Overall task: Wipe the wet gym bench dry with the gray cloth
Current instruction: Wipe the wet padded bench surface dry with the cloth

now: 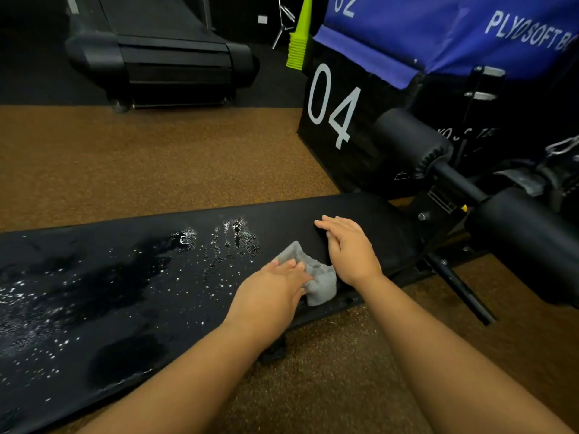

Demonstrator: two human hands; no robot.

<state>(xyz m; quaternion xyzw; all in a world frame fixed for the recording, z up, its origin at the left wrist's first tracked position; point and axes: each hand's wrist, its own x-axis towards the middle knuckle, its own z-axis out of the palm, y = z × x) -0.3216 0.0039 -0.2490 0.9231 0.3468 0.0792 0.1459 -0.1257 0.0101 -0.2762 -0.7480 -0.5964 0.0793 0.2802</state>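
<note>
bench: we see the black gym bench (360,220) running from 8 o'clock to 2 o'clock across the view, its pad beaded with water (219,242) and darker wet patches over the whole 9 o'clock half.
cloth: the gray cloth (316,277) lies bunched on the pad at about 5 o'clock of centre, close to the near edge, just right of the wet zone.
left hand: our left hand (275,289) rests on the cloth's 9 o'clock side, fingers pinching a fold of it.
right hand: our right hand (347,249) lies flat and relaxed on the dry pad at the cloth's 2 o'clock, fingers straight, holding nothing; its heel touches the cloth.
stage: we judge the wiping has hardly begun, since most droplets sit untouched toward 9 o'clock.
risk, smearing: a bunched cloth offers little face, so we may push water along instead of soaking it up.
risk, runoff: a sweep toward 6 o'clock could drive water over the near edge onto the brown floor (156,158).
risk, slipping: the cloth sits near the edge and could drop off if our pinch loosens.
risk, missed spots: black pad and dim light hide thin films.
</note>
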